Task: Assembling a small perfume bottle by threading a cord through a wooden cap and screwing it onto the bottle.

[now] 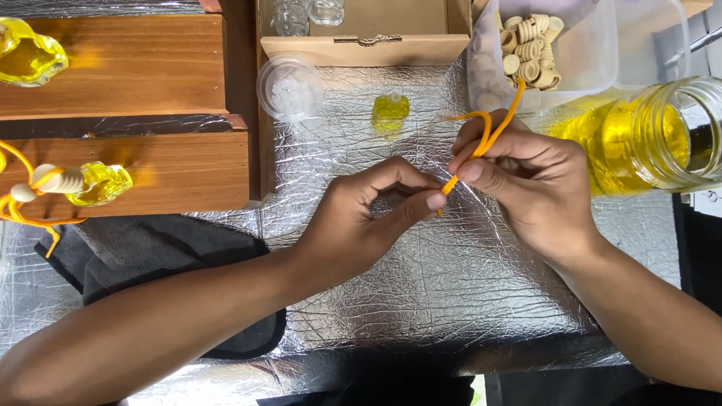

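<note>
A single camera, worn on the person's head, looks almost straight down at a bench (451,301) covered in crinkled silver foil. It sits close: the two forearms enter from the bottom edge and the hands meet near the middle of the frame. Beyond the hands, at the top edge, a cardboard box (368,45) is cut off by the frame. Left of the hands lie wooden blocks (120,68); to their right stands a glass jar (654,135).
</note>
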